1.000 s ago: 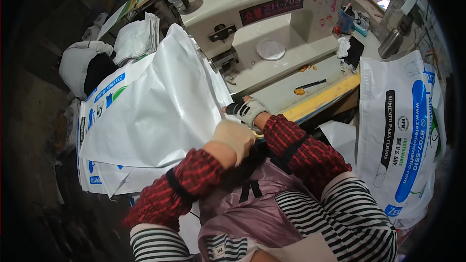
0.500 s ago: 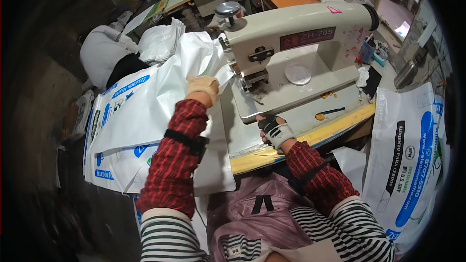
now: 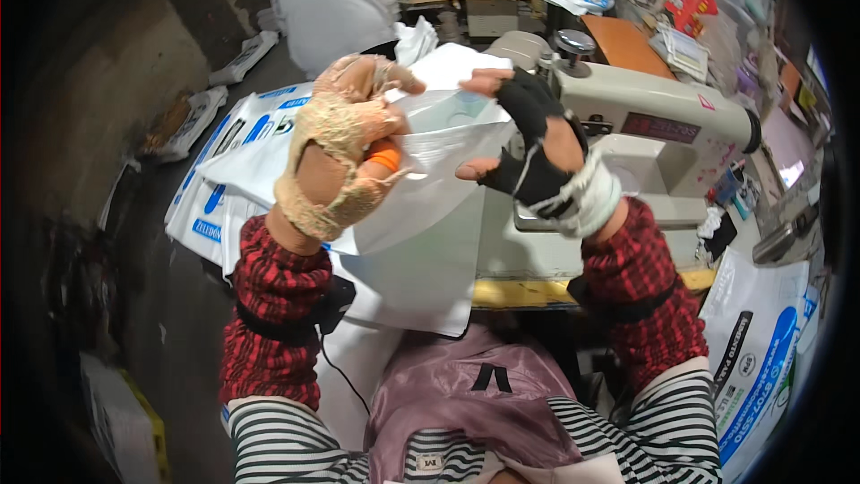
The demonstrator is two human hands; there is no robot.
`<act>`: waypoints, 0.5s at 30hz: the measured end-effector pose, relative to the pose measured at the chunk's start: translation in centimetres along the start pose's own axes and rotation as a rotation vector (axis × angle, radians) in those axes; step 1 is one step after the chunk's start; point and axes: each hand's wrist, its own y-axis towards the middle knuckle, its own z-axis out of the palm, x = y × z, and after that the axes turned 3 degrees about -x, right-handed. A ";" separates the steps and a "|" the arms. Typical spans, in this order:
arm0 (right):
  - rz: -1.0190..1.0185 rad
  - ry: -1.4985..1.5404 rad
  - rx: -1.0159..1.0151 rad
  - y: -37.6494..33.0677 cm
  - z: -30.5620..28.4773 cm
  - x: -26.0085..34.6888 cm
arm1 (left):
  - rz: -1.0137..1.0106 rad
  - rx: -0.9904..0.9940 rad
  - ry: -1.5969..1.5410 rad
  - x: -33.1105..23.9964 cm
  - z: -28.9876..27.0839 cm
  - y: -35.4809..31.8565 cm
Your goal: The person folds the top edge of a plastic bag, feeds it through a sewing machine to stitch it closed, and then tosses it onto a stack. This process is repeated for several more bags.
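Both hands have risen, left hand [image 3: 345, 148] and right hand [image 3: 537, 157] fingers pinching the white bag [image 3: 430, 206] between them.

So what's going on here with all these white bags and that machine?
A person sits at a cream industrial sewing machine and lifts a white woven sack up in front of it with both hands. The left hand, in a frayed tan glove, pinches the sack's top edge, and the right hand, in a black fingerless glove, holds the edge beside it. More blue-printed white sacks lie piled to the left, and another person's back shows behind.
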 end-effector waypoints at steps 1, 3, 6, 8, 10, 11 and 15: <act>-0.007 0.075 0.213 0.8 0.1 -0.3 | -0.053 -0.098 0.018 -0.2 -0.1 -0.8; 0.464 0.579 0.434 1.5 0.2 0.0 | -0.204 -0.316 0.035 -0.7 -0.7 -3.2; 0.480 0.313 0.480 3.1 -1.4 1.9 | -0.712 -0.756 -0.250 0.9 1.0 -15.0; 0.380 0.321 0.400 3.3 -3.0 0.4 | -1.267 -0.527 -0.329 1.8 2.8 -25.5; 0.242 0.317 0.202 3.8 -4.4 -2.0 | -2.017 -0.817 -1.013 1.0 4.6 -33.4; 0.332 0.376 0.185 5.1 -6.1 -3.1 | -2.017 -0.832 -1.017 1.5 4.9 -35.0; 0.550 0.502 0.017 11.5 -8.1 -1.7 | -2.043 -1.265 -0.897 4.7 3.7 -40.7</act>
